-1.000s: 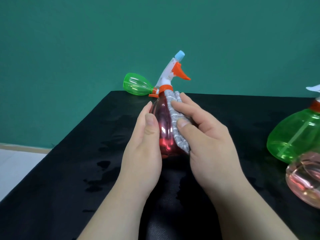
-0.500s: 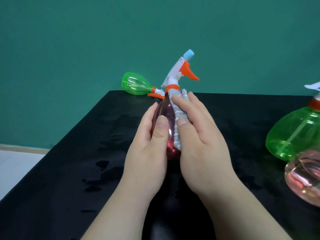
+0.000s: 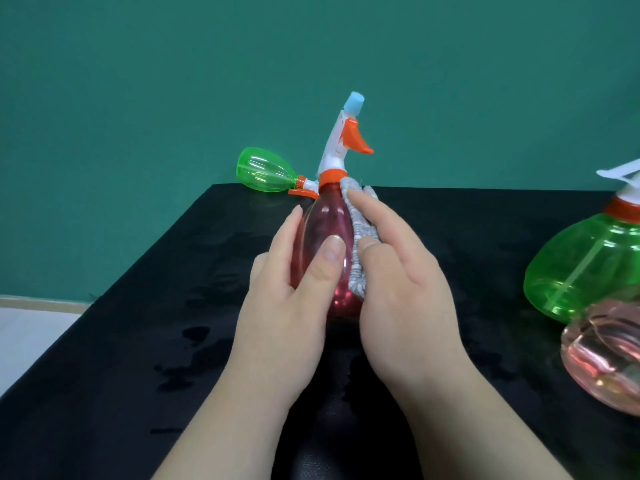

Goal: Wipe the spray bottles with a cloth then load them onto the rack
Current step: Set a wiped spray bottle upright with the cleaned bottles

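Red bottle (image 3: pixel 322 244): upright, mid surface (image 3: pixel 138 341), contents not discernible | left hand (image 3: pixel 287 306): wrapped round its left side | right hand (image 3: pixel 401 292): clamps cloth (image 3: pixel 360 233) against its right side | far green bottle (image 3: pixel 263 169): lying, far left | right green bottle (image 3: pixel 581 268): upright, dip tube visible | pink bottle (image 3: pixel 606 355): just nearer, right edge.

1. Red spray bottle (image 3: pixel 325 233): clear red body, orange collar and trigger, white head, blue nozzle. It is roughly upright, gripped by my left hand (image 3: pixel 287 306).
2. Grey cloth (image 3: pixel 360 233): ribbed and bunched, pressed on the bottle's right side under my right hand (image 3: pixel 405 289).
3. Far green bottle (image 3: pixel 263 169): lying on its side just behind.
4. Near green bottle (image 3: pixel 581 268): at the right edge, tilted.
5. Pink bottle (image 3: pixel 609 355): touching or overlapping it in front.
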